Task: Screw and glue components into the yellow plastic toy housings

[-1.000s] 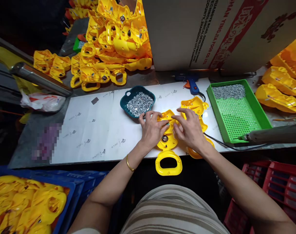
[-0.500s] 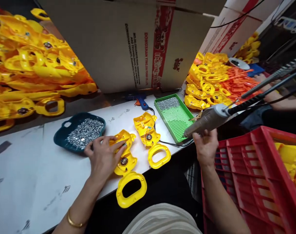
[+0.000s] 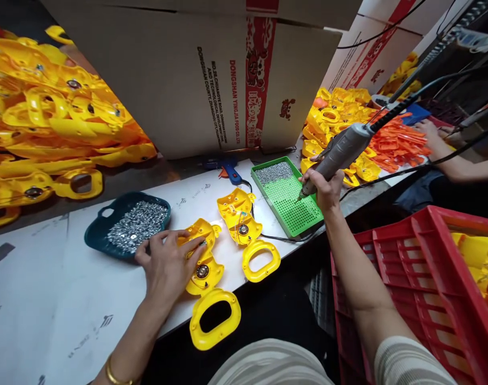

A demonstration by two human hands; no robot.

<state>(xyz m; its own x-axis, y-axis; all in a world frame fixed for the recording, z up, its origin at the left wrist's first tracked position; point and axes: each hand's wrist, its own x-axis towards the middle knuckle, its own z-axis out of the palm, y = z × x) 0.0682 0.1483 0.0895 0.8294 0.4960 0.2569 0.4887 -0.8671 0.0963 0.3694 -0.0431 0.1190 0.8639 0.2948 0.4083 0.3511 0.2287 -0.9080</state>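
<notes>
Where the left hand (image 3: 166, 263) rests, one yellow shell (image 3: 209, 256) is partly hidden.

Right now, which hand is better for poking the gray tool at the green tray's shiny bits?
Probably the right hand: it grips the gray tool, whose tip points down over the green tray. The left hand is on a yellow shell near the teal bowl, farther from the tray.

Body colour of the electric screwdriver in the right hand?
Grey. The electric screwdriver shows best in the head view.
</notes>
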